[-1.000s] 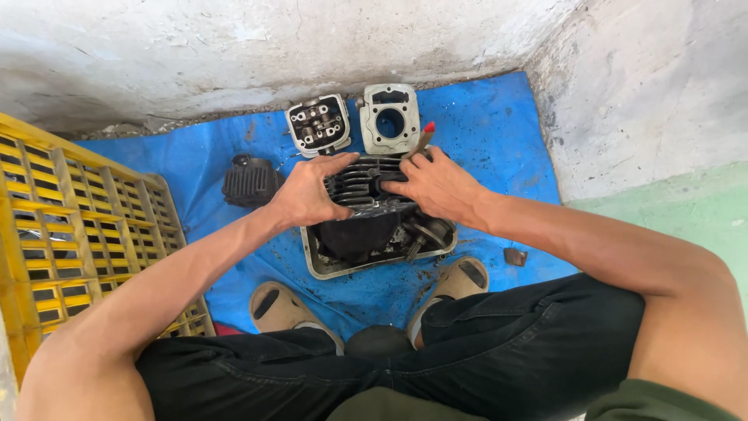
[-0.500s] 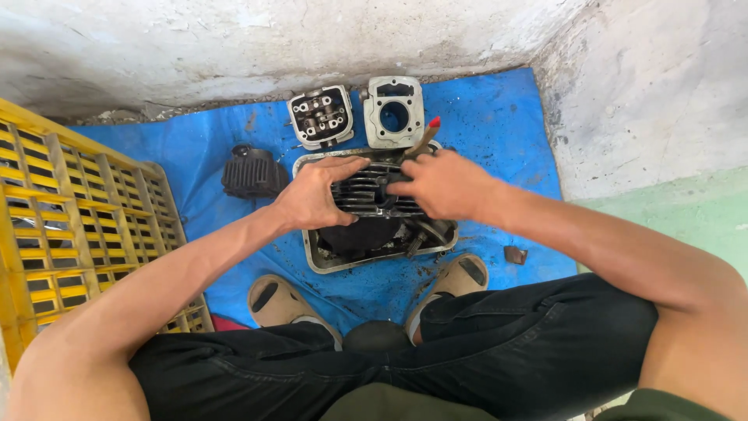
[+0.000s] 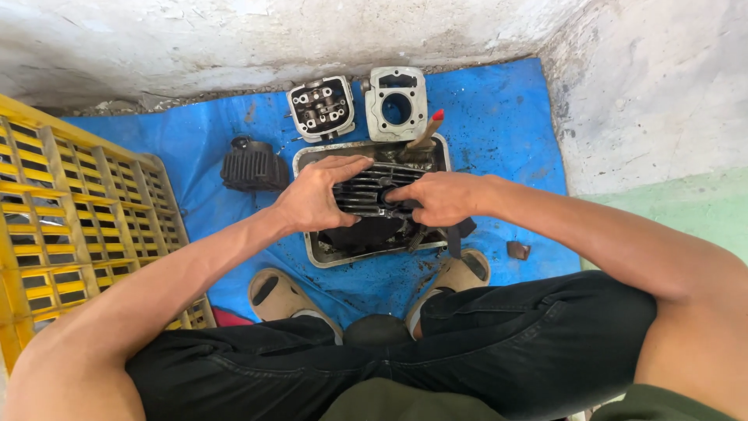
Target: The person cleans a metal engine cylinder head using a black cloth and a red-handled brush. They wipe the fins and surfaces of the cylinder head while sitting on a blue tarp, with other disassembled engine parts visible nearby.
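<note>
Our left hand (image 3: pixel 315 199) and right hand (image 3: pixel 436 196) grip the black finned metal engine cylinder (image 3: pixel 366 191) over the dirty rectangular metal tray (image 3: pixel 312 160) on the blue tarp (image 3: pixel 499 117). Since half a second ago, our right fingers have slid lower across the fins.

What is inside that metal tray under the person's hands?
The shallow metal tray holds a black finned engine cylinder, gripped by the left hand and right hand, plus a red-tipped wooden-handled tool. Dark grime lines the bottom; anything beneath the cylinder is hidden.
</note>
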